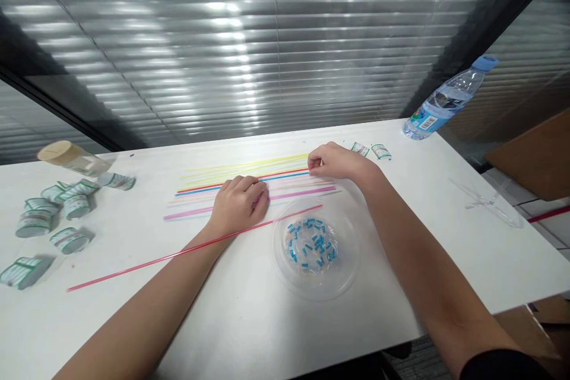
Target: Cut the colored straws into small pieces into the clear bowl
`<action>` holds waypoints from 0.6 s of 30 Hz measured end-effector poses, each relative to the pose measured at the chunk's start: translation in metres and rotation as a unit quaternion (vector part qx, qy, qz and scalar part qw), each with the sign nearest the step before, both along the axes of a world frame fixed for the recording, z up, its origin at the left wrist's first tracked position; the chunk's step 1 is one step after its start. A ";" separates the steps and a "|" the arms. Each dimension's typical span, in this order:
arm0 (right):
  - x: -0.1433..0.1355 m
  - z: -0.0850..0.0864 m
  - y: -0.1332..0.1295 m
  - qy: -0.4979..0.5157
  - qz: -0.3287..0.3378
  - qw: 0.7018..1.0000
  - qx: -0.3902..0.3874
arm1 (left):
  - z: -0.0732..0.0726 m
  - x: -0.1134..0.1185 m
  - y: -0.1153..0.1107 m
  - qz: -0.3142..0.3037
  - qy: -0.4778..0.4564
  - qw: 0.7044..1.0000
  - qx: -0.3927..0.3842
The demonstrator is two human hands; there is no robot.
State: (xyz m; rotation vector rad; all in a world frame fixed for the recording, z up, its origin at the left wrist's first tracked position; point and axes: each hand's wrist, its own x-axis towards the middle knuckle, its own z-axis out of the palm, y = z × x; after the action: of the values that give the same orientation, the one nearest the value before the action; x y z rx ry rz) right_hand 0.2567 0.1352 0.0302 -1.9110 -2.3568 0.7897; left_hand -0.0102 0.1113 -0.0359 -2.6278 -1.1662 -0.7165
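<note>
Several thin straws lie side by side on the white table: yellow ones [249,164] at the back, a blue one [285,177] and a red one beside it, purple ones [189,214] nearer. My left hand [240,202] rests over them with curled fingers; what it holds, if anything, is hidden. My right hand [332,160] pinches at the right ends of the red and blue straws. A long pink-red straw [169,256] lies across my left wrist, its right end over the rim of a clear round bowl [285,279]. Small blue pieces [319,243] sit in the bowl.
Crumpled green-and-white packets [76,206] and a jar with a beige lid [66,154] are at the left. Two small wrappers [381,151] lie beyond my right wrist. A water bottle [440,104] stands at the back right corner, with a clear plastic piece [487,203] nearer.
</note>
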 end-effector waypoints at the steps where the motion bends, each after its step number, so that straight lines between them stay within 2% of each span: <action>1: 0.000 0.000 0.000 -0.003 -0.003 1.000 0.005 | 0.000 0.000 0.000 0.001 0.000 1.000 0.002; 6: -0.001 0.000 0.000 -0.020 -0.013 0.999 -0.025 | 0.002 0.001 0.000 0.020 0.008 1.000 -0.012; 11: 0.001 0.000 0.000 -0.005 0.000 1.000 -0.017 | 0.000 0.001 0.000 0.020 -0.004 1.000 -0.002; 18: -0.001 -0.002 0.000 -0.016 -0.002 0.999 -0.044 | 0.002 -0.001 0.000 -0.067 -0.001 0.998 0.009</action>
State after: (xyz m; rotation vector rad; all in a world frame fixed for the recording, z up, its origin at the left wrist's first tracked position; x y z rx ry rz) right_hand 0.2558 0.1355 0.0286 -1.9742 -2.3734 0.8840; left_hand -0.0110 0.1113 -0.0340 -2.7115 -0.9863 -0.7481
